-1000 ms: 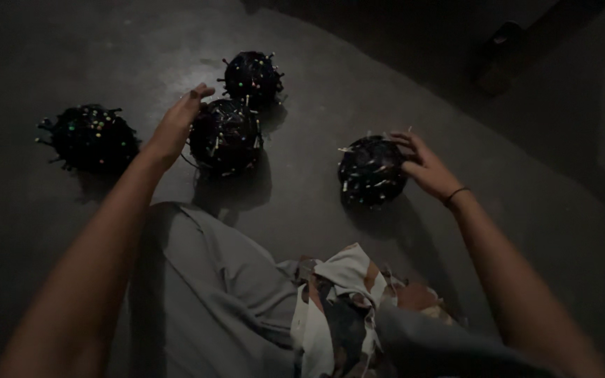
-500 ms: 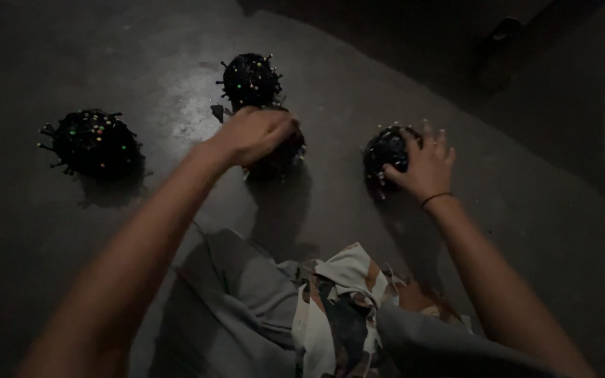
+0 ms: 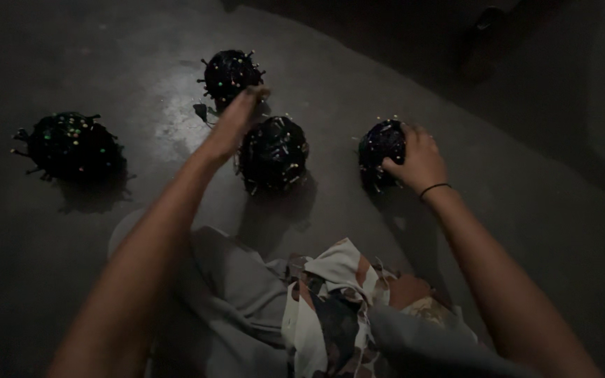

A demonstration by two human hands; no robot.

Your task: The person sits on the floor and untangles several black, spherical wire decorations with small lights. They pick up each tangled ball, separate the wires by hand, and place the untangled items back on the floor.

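Four dark, roughly round balls lie on a dull grey floor [image 3: 400, 84] that looks smooth and faintly glossy where light catches it in the upper left of the frame. Each ball has a bristly surface, stuck all over with short pins whose small heads show as pale, green and reddish dots. The middle ball [image 3: 273, 152] sits just above the centre of the frame; the left hand [image 3: 236, 120] lies along its upper left side with the fingers stretched out fairly straight, touching it but not closed around it. The right ball [image 3: 379, 145] sits right of centre, and the right hand [image 3: 420, 158] is cupped over its right side, fingers curled onto it in a loose grip; a thin dark band circles that wrist. A far ball [image 3: 230, 72] lies near the top, just beyond the left fingertips, and a left ball [image 3: 70, 143] lies well apart at the left edge. At the bottom centre, soft grey cloth [image 3: 239, 280] meets crumpled patterned fabric [image 3: 337, 294] in white, brown and dark patches.
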